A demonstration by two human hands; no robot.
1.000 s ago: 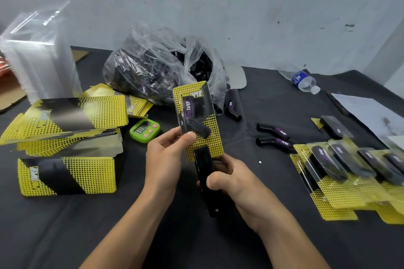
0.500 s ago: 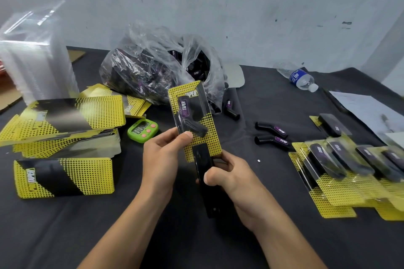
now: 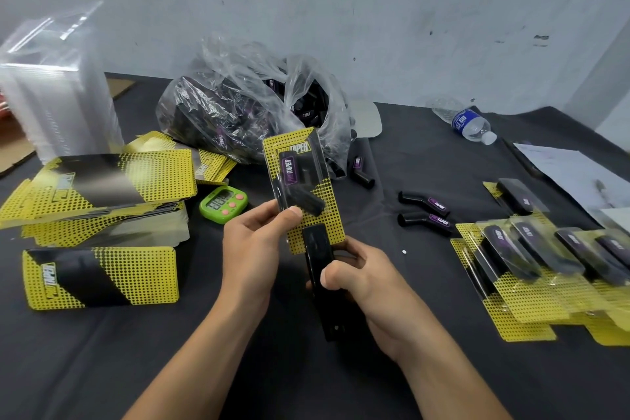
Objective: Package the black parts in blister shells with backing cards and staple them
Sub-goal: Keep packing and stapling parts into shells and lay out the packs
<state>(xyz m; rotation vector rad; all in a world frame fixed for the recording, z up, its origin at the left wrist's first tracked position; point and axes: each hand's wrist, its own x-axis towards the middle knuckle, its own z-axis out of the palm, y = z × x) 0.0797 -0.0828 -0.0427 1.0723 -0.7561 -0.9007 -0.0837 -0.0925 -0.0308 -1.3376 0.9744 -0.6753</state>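
Note:
My left hand [image 3: 256, 242] pinches a yellow-and-black backing card with its clear blister shell [image 3: 301, 181], held upright above the table; a black part lies inside the shell. My right hand [image 3: 361, 280] grips a black stapler [image 3: 318, 269] whose jaw sits over the card's lower edge. Two loose black parts [image 3: 424, 213] lie on the cloth to the right. A plastic bag of black parts [image 3: 252, 112] sits behind. Finished packs [image 3: 545, 269] are piled at the right.
Stacks of yellow backing cards [image 3: 102, 187] lie at the left, with a tall stack of clear shells [image 3: 58, 92] behind them. A green timer [image 3: 223, 203] sits near the cards. A water bottle [image 3: 468, 123] and white papers [image 3: 566, 170] are at the far right.
Both hands stay on the card and the stapler in nearly the same pose; the card has shifted only slightly.

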